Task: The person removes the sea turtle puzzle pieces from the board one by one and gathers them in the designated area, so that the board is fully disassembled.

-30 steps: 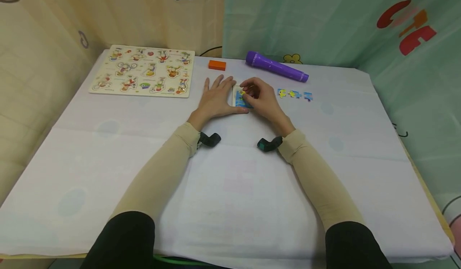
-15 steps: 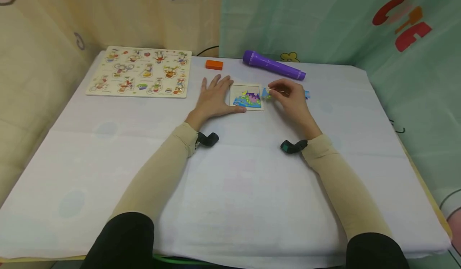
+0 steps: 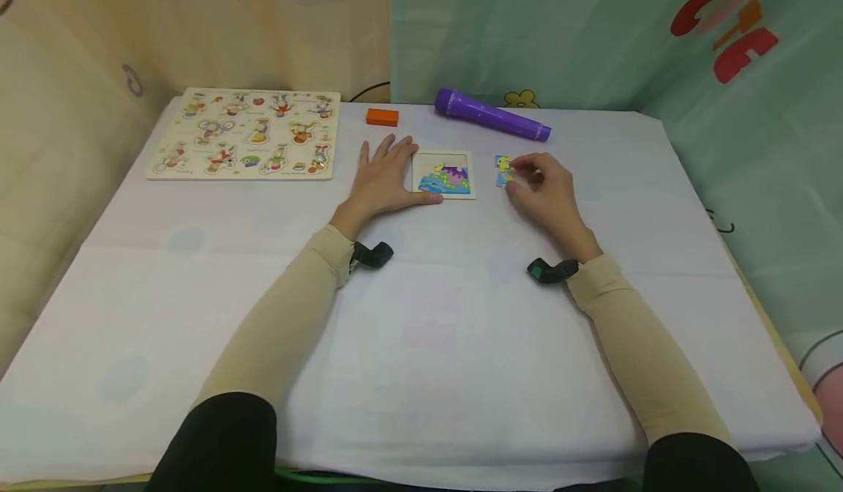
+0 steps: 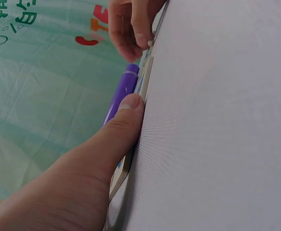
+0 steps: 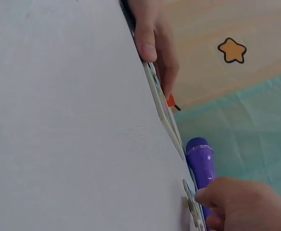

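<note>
A small framed jigsaw puzzle (image 3: 461,196) with a dinosaur picture lies flat on the white-covered table. My left hand (image 3: 382,181) is spread beside it, fingers straight and thumb resting along its near left edge. To the right of the frame, my right hand (image 3: 545,193) has its thumb and fingers bent together at a blue-and-yellow puzzle piece (image 3: 503,179), which it pinches. Another loose piece (image 3: 503,162) lies just behind that one. The hand hides any further pieces under it. In the right wrist view the thumb touches the edge of a piece (image 5: 190,202).
Behind the hands lie a purple toy microphone (image 3: 490,114) and an orange block (image 3: 383,117). A wooden peg board (image 3: 244,170) with figures occupies the back left. Printed curtains (image 3: 527,31) hang along the table's far edge.
My right hand has moved from over the puzzle frame rightward to the loose pieces, uncovering the dinosaur picture. The left hand stays at the frame. The camera view has shifted slightly.
</note>
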`<state>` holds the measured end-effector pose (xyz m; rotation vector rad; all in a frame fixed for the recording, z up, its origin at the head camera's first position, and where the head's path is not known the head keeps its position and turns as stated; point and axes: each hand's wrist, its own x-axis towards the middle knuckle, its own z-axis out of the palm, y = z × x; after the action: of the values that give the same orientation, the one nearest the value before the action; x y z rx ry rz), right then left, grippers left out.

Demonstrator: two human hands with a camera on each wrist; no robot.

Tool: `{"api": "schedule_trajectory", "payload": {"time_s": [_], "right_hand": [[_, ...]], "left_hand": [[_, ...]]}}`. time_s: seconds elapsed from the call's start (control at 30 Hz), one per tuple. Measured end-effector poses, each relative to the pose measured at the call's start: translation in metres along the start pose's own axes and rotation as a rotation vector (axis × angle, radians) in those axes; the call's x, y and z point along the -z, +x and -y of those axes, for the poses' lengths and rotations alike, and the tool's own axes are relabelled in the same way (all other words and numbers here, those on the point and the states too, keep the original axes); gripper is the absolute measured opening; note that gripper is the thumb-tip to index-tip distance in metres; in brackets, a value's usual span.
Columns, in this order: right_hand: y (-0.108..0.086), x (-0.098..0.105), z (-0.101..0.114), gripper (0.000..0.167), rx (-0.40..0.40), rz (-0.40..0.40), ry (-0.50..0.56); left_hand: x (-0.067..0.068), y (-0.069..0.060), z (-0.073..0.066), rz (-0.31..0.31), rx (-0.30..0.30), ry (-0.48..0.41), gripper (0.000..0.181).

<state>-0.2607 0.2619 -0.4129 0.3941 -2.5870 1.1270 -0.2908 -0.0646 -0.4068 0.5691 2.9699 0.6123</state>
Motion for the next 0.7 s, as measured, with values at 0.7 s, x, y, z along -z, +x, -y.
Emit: {"api": "schedule_trajectory", "payload": {"time_s": [0.7], "right_hand": [[-0.0031,-0.0029,-0.0013,0.032,0.089,-0.004,-0.035]], "left_hand": [[-0.0007,-0.0004,0.0018,0.002,0.002,-0.006,0.121]]}}
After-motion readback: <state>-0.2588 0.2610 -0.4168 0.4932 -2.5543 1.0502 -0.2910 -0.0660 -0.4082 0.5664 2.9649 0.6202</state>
